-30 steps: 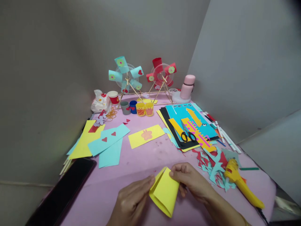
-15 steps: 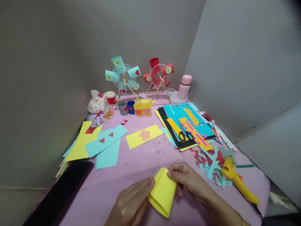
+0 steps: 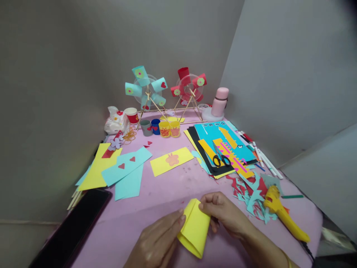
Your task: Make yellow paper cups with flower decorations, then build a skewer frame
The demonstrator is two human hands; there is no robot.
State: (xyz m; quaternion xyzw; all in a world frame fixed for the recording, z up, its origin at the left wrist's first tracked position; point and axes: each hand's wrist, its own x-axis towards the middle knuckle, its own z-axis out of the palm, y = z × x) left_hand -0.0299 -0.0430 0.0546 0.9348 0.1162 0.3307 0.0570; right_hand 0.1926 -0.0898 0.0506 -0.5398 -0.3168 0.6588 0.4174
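Observation:
A folded yellow paper sheet [image 3: 195, 229] is held just above the pink table [image 3: 167, 186] near its front edge. My left hand [image 3: 158, 240] pinches the paper's left edge with its fingers closed on it. My right hand [image 3: 223, 214] grips the top right corner, fingers curled over the fold. The paper is bent into a loose roll with its open end toward the back.
Black scissors [image 3: 221, 160] lie on a stack of coloured sheets [image 3: 220, 149] at the right. A yellow glue gun [image 3: 284, 217] rests among paper scraps [image 3: 251, 191]. Cyan and yellow sheets [image 3: 122, 169] lie left, a black tablet [image 3: 72, 227] front left. Two paper wheels [image 3: 167, 91] and small cups [image 3: 163, 128] stand at the back.
Both hands have rolled the yellow paper tighter, rounding its pointed top corner. The hands stay in about the same place while the view shifted slightly.

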